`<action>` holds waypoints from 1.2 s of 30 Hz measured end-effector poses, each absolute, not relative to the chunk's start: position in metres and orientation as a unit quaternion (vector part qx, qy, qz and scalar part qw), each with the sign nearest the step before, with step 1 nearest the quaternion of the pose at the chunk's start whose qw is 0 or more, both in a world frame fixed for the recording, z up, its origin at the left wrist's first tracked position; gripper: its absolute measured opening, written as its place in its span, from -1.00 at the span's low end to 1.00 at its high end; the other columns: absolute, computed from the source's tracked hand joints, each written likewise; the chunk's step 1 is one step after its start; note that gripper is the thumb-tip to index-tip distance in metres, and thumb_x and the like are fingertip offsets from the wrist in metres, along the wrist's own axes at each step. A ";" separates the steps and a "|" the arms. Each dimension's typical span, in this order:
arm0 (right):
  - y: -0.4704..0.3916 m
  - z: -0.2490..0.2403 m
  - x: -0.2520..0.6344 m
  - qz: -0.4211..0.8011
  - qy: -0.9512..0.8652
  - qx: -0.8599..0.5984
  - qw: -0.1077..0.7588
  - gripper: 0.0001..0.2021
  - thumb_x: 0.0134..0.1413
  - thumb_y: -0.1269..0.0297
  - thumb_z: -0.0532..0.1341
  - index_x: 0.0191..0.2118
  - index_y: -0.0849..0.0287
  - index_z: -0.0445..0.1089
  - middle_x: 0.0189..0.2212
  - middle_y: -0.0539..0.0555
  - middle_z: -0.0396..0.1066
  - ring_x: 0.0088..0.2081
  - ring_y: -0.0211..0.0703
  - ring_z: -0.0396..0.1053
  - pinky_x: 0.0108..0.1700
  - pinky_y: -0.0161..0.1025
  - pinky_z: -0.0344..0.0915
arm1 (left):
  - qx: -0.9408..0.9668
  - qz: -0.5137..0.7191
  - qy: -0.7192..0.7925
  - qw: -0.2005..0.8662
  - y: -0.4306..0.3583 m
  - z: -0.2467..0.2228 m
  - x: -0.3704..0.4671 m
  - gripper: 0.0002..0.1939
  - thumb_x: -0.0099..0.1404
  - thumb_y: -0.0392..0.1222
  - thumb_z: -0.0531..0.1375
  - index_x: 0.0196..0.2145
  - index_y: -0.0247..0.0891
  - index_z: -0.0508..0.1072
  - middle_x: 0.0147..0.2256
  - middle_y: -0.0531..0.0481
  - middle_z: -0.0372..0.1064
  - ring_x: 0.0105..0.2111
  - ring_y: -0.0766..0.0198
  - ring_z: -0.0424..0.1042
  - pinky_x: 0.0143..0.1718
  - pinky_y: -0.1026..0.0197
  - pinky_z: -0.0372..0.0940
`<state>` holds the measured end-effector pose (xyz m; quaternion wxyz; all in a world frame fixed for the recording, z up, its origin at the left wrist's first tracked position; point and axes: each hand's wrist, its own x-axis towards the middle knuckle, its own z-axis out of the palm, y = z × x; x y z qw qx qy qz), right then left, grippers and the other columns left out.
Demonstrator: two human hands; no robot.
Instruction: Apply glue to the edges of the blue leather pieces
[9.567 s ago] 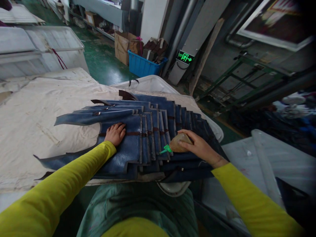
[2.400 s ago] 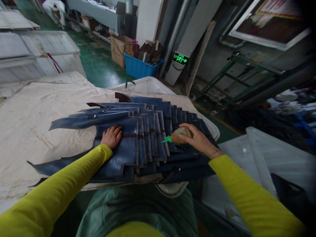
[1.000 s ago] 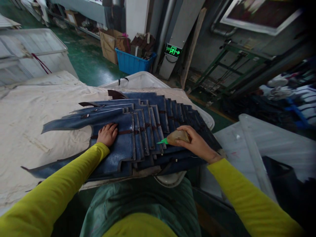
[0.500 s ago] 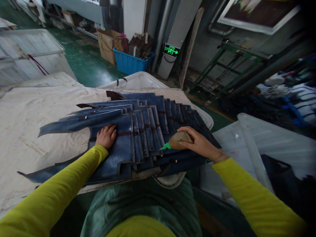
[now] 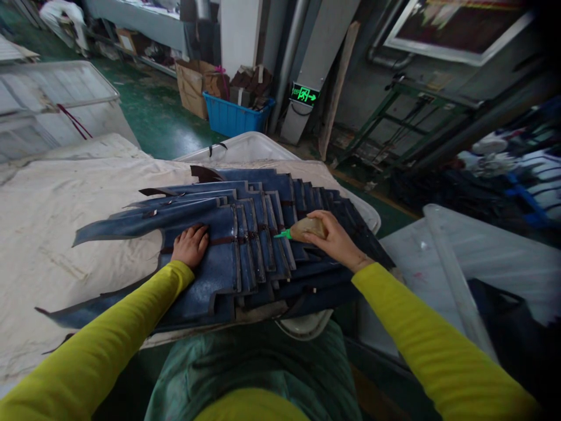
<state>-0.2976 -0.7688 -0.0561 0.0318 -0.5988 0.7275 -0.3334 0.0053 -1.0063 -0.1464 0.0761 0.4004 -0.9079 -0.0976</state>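
Observation:
Blue, leather-like cut pieces (image 5: 223, 257) lie overlapped like steps, their dark edges side by side. My left hand (image 5: 190, 244) rests flat on the nearest piece, beside a dark brown strip that crosses it. In my right hand (image 5: 335, 238) is a brownish squeeze bottle (image 5: 307, 229) with a green nozzle, which looks like a glue bottle. Its tip points left, at or just above the stepped edges near the middle of the row; whether it touches them I cannot tell. Small shiny spots show along some edges.
A pale cloth (image 5: 109, 187) covers the work surface, with white bins (image 5: 258, 143) under and around it. A blue crate (image 5: 236, 116) and a cardboard box (image 5: 190, 88) stand behind on the green floor. Another person in pale clothes (image 5: 65, 23) is at the far left.
My right hand has moved the bottle away from me and slightly left, from the near part of the edges to their middle. My left hand stays on the same piece.

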 end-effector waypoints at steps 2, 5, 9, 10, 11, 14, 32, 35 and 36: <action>-0.768 -0.055 -0.298 -0.336 0.728 -0.597 0.029 -0.59 -0.01 0.18 0.23 -0.02 0.09 0.17 -0.09 0.14 0.20 -0.02 0.01 0.22 0.04 -0.04 0.19 | 0.400 -0.097 -0.908 0.076 -1.006 -0.146 0.005 -0.56 0.36 -0.02 -0.15 0.12 -0.08 0.22 0.12 -0.04 0.16 0.04 0.09 0.19 0.04 -0.05 0.12; -0.770 -0.057 -0.300 -0.331 0.727 -0.601 0.028 -0.59 -0.02 0.19 0.24 -0.03 0.09 0.18 -0.09 0.14 0.20 -0.01 0.01 0.21 0.05 -0.03 0.18 | 0.400 -0.097 -0.908 0.074 -1.006 -0.146 0.005 -0.56 0.36 -0.02 -0.15 0.12 -0.08 0.21 0.12 -0.02 0.16 0.04 0.08 0.19 0.05 -0.06 0.11; -0.781 -0.062 -0.302 -0.335 0.722 -0.605 0.014 -0.60 -0.02 0.20 0.24 -0.04 0.09 0.18 -0.09 0.14 0.19 -0.01 0.01 0.21 0.06 -0.02 0.18 | 0.398 -0.096 -0.909 0.076 -1.006 -0.145 0.005 -0.56 0.36 -0.02 -0.15 0.13 -0.09 0.21 0.12 -0.02 0.16 0.05 0.08 0.19 0.05 -0.06 0.11; -0.785 -0.063 -0.303 -0.337 0.721 -0.605 0.008 -0.60 -0.02 0.21 0.24 -0.04 0.09 0.18 -0.09 0.14 0.19 -0.01 0.01 0.21 0.06 -0.01 0.17 | 0.398 -0.096 -0.909 0.078 -1.006 -0.145 0.005 -0.56 0.36 -0.02 -0.15 0.13 -0.08 0.21 0.12 -0.02 0.16 0.05 0.08 0.18 0.04 -0.06 0.11; -0.789 -0.063 -0.304 -0.339 0.720 -0.605 0.002 -0.60 -0.02 0.20 0.24 -0.04 0.09 0.18 -0.09 0.14 0.19 0.00 0.02 0.21 0.06 -0.01 0.17 | 0.397 -0.096 -0.909 0.080 -1.006 -0.145 0.005 -0.56 0.36 -0.03 -0.15 0.12 -0.08 0.21 0.12 -0.02 0.16 0.05 0.08 0.18 0.04 -0.06 0.11; -0.801 -0.063 -0.308 -0.344 0.717 -0.607 -0.014 -0.61 -0.02 0.20 0.24 -0.05 0.09 0.18 -0.10 0.14 0.20 0.00 0.01 0.21 0.06 -0.01 0.18 | 0.397 -0.097 -0.909 0.084 -1.006 -0.146 0.005 -0.57 0.36 -0.03 -0.14 0.12 -0.07 0.22 0.12 -0.02 0.16 0.05 0.09 0.18 0.05 -0.06 0.11; -0.831 -0.056 -0.320 -0.307 0.711 -0.632 -0.035 -0.60 -0.01 0.16 0.24 -0.04 0.09 0.19 -0.09 0.15 0.20 0.01 0.01 0.19 0.08 -0.01 0.16 | 0.388 -0.099 -0.911 0.100 -1.009 -0.151 0.006 -0.57 0.35 -0.03 -0.13 0.11 -0.08 0.24 0.10 -0.03 0.19 0.03 0.12 0.21 0.04 -0.03 0.13; -0.844 -0.056 -0.323 -0.303 0.711 -0.632 -0.051 -0.61 0.00 0.17 0.23 -0.04 0.09 0.19 -0.08 0.15 0.20 0.01 0.03 0.18 0.08 0.02 0.15 | 0.384 -0.098 -0.913 0.100 -1.010 -0.152 0.006 -0.58 0.35 -0.04 -0.13 0.11 -0.08 0.24 0.10 -0.03 0.19 0.05 0.12 0.18 0.05 -0.02 0.12; -0.848 -0.055 -0.324 -0.301 0.711 -0.633 -0.055 -0.62 0.00 0.17 0.22 -0.04 0.10 0.19 -0.08 0.16 0.20 0.01 0.04 0.18 0.08 0.03 0.14 | 0.384 -0.098 -0.913 0.101 -1.010 -0.152 0.006 -0.58 0.35 -0.04 -0.13 0.11 -0.08 0.24 0.11 -0.03 0.19 0.05 0.12 0.18 0.05 -0.01 0.11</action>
